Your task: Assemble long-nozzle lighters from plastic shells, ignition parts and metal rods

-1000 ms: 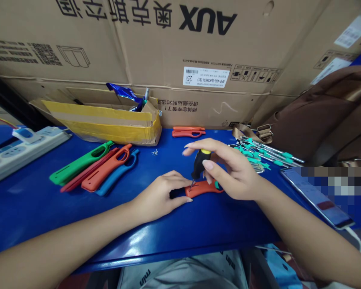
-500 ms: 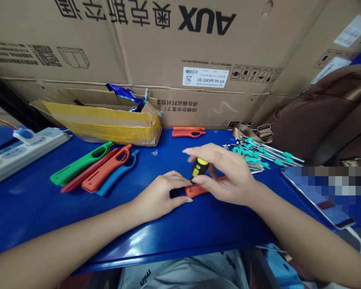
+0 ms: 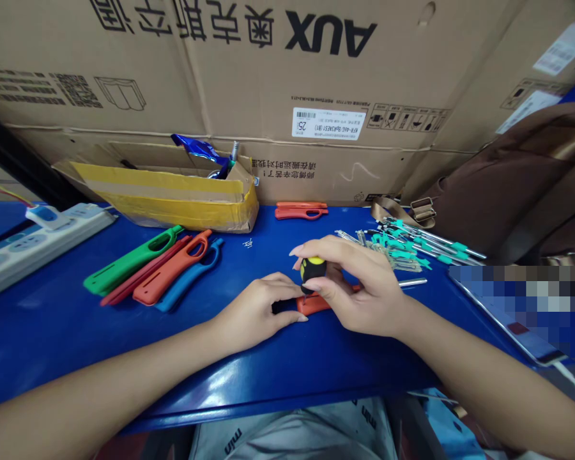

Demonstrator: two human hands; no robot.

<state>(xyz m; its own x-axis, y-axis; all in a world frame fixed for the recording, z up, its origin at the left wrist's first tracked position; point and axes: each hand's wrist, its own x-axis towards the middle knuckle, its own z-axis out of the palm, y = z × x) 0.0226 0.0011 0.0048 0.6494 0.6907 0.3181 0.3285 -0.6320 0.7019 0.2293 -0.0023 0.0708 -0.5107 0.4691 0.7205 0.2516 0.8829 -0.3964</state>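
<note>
Soft light, glare (tabletop [image 3: 219,386]), stretched edges

Glossy blue tabletop [image 3: 345,370]; near back, cardboard box [image 3: 172,203] with yellow tape. Left of box: white power strip [image 3: 60,233], plug [image 3: 44,216] in. Before box, side by side: green shell [image 3: 117,271], dark red shell [image 3: 134,277], orange shell [image 3: 160,281], blue shell [image 3: 182,287]. Just off box's front right corner: small white mark [image 3: 247,243]. Right of box: orange pair [image 3: 290,214]. Nearer and right of box: single orange shell [image 3: 316,305], partly hidden. Further right of box: heap of metal rods [image 3: 405,246] with teal pieces, lone rod [image 3: 412,283] nearer, tan strap [image 3: 397,213] behind. Farthest right of box: phone [image 3: 512,319], cabled.
</note>
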